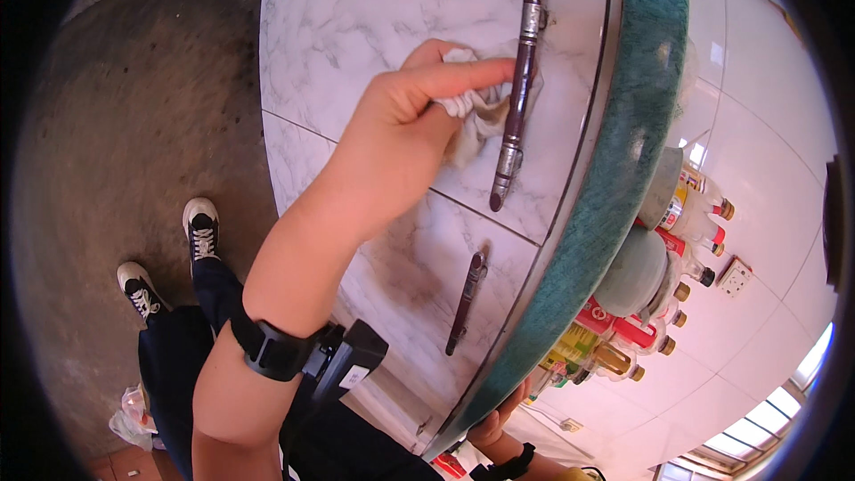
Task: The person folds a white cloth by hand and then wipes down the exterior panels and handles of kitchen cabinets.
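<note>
My left hand [414, 113] reaches across the white marbled cabinet front [361, 33] and grips a crumpled, stained white cloth [473, 103]. One finger extends to the dark red and silver cabinet handle [522, 80], and part of the cloth lies behind that handle. A similar handle [465, 304] sits on the lower panel in the picture. At the bottom right, my right hand [493, 424] is at the edge of the green countertop [641, 100]; its fingers are partly hidden. Both forearms carry black straps, and a black device [347, 361] is fixed to the left one.
Several plastic bottles [621, 357] crowd the countertop beside a grey-green rounded container [631, 270]. A wall socket [735, 276] is set in the white tiles behind. My shoes [202, 234] stand on the dark floor [127, 133], with plastic bags [133, 417] nearby at the lower left.
</note>
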`<action>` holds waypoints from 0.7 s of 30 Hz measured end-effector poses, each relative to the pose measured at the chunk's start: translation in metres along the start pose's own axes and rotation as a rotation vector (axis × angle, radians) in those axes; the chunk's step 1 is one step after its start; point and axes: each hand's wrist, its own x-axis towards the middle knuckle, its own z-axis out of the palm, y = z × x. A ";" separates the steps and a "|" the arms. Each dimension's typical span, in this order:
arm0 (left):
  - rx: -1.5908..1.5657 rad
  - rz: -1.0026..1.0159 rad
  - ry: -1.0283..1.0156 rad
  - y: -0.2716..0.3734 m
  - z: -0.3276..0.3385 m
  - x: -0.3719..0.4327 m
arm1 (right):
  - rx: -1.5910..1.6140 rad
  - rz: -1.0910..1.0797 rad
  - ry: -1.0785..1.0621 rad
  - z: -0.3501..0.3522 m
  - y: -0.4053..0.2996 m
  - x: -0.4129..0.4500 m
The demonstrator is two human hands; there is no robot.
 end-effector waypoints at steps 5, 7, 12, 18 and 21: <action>0.062 0.091 0.097 -0.014 0.008 -0.019 | 0.025 0.009 -0.005 -0.002 0.001 -0.001; 0.063 0.093 0.119 -0.020 0.006 -0.025 | 0.032 -0.006 -0.004 -0.002 0.002 -0.002; 0.056 0.052 0.120 -0.013 0.003 -0.001 | 0.010 -0.022 0.000 -0.002 0.007 -0.008; -0.016 0.068 0.253 -0.004 0.006 0.024 | 0.035 -0.032 -0.003 0.000 0.007 -0.007; 0.044 0.115 0.159 -0.003 -0.001 0.022 | 0.048 -0.010 0.012 -0.001 0.006 -0.008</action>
